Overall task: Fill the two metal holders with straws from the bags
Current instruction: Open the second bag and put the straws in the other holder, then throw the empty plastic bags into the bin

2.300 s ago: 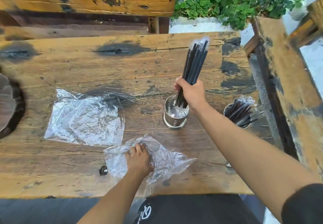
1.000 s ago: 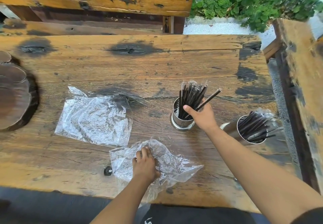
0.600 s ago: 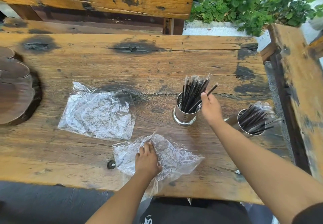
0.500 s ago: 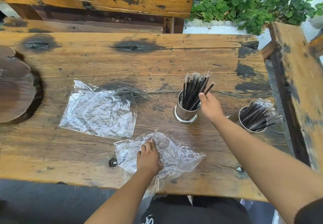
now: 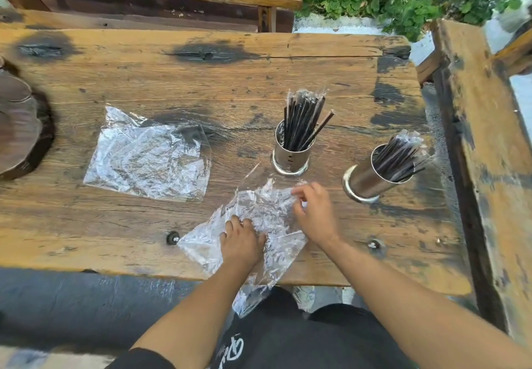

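Crinkled clear plastic lies under both our hands at the near edge of the counter (image 5: pixel 86 224): this near bag (image 5: pixel 259 242) is wrinkled and glossy, one corner hanging over the edge. Our left hand (image 5: pixel 241 242) presses flat on it, palm down, fingers spread and gripping nothing. Our right hand (image 5: pixel 313 213) reaches in from the right with its wrist bent, fingers curled narrowly and pinching the bag's far edge. A second bag (image 5: pixel 146 161), flatter and just as creased, lies well apart to the left.

Beyond the hands stand two shiny cylindrical metal holders. The left holder (image 5: pixel 290 158) has a perforated wall and a flared base, and holds a loose upright bundle of thin black straws (image 5: pixel 302 121) with clear wrap at their tips. The right holder (image 5: pixel 371 175) looks tilted and carries its own dark straws (image 5: pixel 400 155), also wrapped. Rough, knotted planks with dark scorched patches form the counter.
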Action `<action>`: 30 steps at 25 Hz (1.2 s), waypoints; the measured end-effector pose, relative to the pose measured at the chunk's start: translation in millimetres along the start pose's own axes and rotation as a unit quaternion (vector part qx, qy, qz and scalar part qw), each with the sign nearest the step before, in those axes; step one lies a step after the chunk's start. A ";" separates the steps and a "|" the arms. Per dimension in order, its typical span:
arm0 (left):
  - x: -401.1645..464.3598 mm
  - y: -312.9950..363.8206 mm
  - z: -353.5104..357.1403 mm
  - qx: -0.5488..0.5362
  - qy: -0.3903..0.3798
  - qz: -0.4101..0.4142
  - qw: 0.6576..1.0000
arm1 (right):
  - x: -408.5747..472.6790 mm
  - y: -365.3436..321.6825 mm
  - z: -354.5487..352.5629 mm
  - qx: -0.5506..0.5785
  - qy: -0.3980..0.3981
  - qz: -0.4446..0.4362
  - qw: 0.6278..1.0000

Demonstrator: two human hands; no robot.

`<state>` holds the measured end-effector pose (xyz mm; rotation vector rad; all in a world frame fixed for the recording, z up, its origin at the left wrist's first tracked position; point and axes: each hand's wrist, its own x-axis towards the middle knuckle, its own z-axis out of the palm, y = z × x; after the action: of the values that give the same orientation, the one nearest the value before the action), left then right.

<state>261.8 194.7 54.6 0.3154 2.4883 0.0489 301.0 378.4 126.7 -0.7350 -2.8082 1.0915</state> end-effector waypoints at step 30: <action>213.6 -223.6 -168.9 0.044 -0.025 0.017 0.999 | -40.9 -42.2 151.4 -0.201 -0.146 0.290 0.924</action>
<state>-52.0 34.8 41.9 0.3907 2.4404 -0.0538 289.0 238.2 45.5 -1.6527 -3.2063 0.7012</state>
